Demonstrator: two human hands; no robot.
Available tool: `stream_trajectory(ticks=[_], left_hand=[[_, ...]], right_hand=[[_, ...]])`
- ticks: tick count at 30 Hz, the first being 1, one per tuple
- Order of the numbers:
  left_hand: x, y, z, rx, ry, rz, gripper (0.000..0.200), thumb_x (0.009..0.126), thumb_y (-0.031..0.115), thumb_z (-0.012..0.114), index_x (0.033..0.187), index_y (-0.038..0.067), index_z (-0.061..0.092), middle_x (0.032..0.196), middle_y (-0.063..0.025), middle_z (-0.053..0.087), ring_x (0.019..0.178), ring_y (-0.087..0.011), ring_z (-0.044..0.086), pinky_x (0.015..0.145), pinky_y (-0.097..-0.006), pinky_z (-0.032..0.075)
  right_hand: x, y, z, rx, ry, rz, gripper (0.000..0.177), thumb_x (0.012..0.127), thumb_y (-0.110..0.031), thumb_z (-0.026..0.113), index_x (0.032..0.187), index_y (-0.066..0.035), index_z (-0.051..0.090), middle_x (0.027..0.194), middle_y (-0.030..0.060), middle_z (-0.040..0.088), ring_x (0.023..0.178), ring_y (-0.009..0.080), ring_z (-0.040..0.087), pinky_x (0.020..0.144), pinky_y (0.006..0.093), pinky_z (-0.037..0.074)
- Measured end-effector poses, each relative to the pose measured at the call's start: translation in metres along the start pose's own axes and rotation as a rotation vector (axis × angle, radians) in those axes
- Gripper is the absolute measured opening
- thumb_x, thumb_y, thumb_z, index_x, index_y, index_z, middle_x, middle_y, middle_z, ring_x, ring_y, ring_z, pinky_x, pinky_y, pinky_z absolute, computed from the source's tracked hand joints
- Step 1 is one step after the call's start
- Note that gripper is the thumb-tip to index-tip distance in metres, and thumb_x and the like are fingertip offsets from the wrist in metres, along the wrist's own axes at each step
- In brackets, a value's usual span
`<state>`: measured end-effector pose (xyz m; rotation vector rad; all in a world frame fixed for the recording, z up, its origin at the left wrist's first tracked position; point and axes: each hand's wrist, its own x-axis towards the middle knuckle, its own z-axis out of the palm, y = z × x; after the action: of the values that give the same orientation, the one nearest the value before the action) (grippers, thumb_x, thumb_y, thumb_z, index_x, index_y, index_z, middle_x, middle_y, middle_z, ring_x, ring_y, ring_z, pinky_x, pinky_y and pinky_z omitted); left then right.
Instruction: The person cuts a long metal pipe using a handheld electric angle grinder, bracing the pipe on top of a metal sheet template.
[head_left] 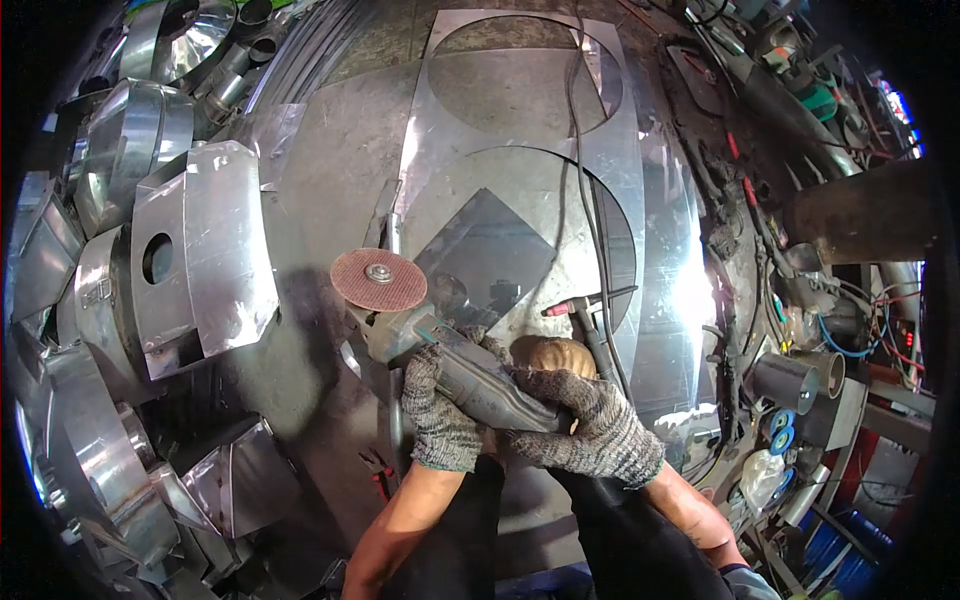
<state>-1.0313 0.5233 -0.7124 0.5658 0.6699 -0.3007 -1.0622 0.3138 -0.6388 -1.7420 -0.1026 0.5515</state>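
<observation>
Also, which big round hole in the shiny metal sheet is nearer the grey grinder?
The lower round hole; the upper hole lies farther, beyond a metal strip.

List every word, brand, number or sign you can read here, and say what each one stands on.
No text can be read with certainty.
Curved metal piece at the left, beside the one with the oval hole: small dark marks, too blurred to read.
Grinder: no brand or label can be made out.
Reddish disc on the grinder: no legible print.
</observation>
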Motion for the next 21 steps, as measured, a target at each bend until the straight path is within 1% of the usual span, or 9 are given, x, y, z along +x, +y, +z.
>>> stream_trajectory(ticks=[2,5,7,8,13,15,17,19,21], left_hand=[[-0.003,0.004,0.0,-0.128,-0.141,-0.042,0.065,0.089,0.045,0.069,0.134,-0.001,0.057,0.121,-0.0215,0.067,0.11,-0.0394,0.067,0.096,-0.0543,0.057],[-0.006,0.004,-0.001,-0.083,-0.104,-0.013,0.064,0.088,0.045,0.07,0.133,0.0,0.058,0.12,-0.0216,0.067,0.11,-0.0392,0.067,0.096,-0.0542,0.057],[-0.006,0.006,0.002,-0.052,-0.115,-0.017,0.063,0.087,0.045,0.069,0.131,0.0,0.059,0.12,-0.0216,0.067,0.109,-0.0389,0.067,0.095,-0.0537,0.058],[-0.005,0.006,0.001,-0.054,-0.113,-0.012,0.064,0.087,0.045,0.069,0.131,0.0,0.059,0.119,-0.0216,0.067,0.107,-0.0389,0.067,0.094,-0.0535,0.058],[-0.008,0.008,0.009,-0.066,-0.164,-0.009,0.065,0.085,0.046,0.07,0.129,-0.001,0.059,0.116,-0.0214,0.068,0.102,-0.0392,0.068,0.091,-0.0534,0.059],[-0.009,0.009,0.014,0.066,-0.149,0.073,0.063,0.086,0.044,0.07,0.127,-0.002,0.059,0.114,-0.021,0.069,0.1,-0.0394,0.069,0.089,-0.0529,0.059],[-0.01,0.01,0.015,0.024,-0.129,0.042,0.062,0.087,0.043,0.07,0.127,-0.002,0.059,0.113,-0.0209,0.069,0.099,-0.0391,0.069,0.088,-0.0522,0.06],[-0.011,0.01,0.017,-0.017,-0.108,0.011,0.06,0.087,0.042,0.071,0.126,-0.002,0.059,0.112,-0.0207,0.069,0.098,-0.0387,0.07,0.087,-0.0516,0.06],[-0.012,0.008,0.019,0.031,-0.074,0.093,0.059,0.089,0.041,0.07,0.126,-0.003,0.06,0.111,-0.0208,0.07,0.097,-0.0375,0.071,0.086,-0.0504,0.061]], right_hand=[[-0.004,-0.001,0.001,0.016,-0.001,0.014,0.076,0.087,-0.033,0.086,0.147,0.001,0.052,0.125,0.0175,0.071,0.115,0.0263,0.07,0.099,0.0375,0.056],[-0.008,-0.007,0.0,0.06,0.006,0.032,0.076,0.087,-0.032,0.086,0.148,0.0,0.052,0.128,0.0171,0.07,0.118,0.026,0.069,0.101,0.0373,0.055],[-0.007,-0.005,0.001,0.027,0.036,-0.04,0.076,0.088,-0.03,0.086,0.15,-0.002,0.051,0.131,0.0168,0.069,0.122,0.0245,0.067,0.104,0.0367,0.053],[-0.008,-0.002,0.002,0.069,0.025,-0.032,0.077,0.088,-0.03,0.086,0.151,-0.004,0.051,0.133,0.0165,0.068,0.125,0.0242,0.065,0.106,0.0364,0.051],[-0.008,-0.001,0.003,0.15,0.011,0.006,0.076,0.088,-0.03,0.086,0.15,-0.004,0.051,0.133,0.0167,0.068,0.125,0.0248,0.065,0.105,0.0367,0.052],[-0.008,0.003,0.003,0.175,0.021,0.007,0.076,0.087,-0.029,0.086,0.15,-0.004,0.051,0.132,0.0169,0.068,0.125,0.0248,0.065,0.105,0.0367,0.052],[-0.008,0.006,0.002,0.062,-0.006,0.017,0.076,0.087,-0.026,0.086,0.149,-0.003,0.05,0.134,0.0166,0.066,0.125,0.0244,0.064,0.106,0.0368,0.051],[-0.008,0.0,0.001,0.082,0.006,0.012,0.077,0.087,-0.026,0.086,0.151,-0.003,0.049,0.136,0.0165,0.066,0.126,0.0249,0.064,0.106,0.0371,0.051],[-0.005,-0.002,0.001,0.1,0.02,0.006,0.079,0.086,-0.026,0.086,0.152,-0.004,0.048,0.137,0.0163,0.065,0.127,0.0254,0.064,0.106,0.0374,0.051]])
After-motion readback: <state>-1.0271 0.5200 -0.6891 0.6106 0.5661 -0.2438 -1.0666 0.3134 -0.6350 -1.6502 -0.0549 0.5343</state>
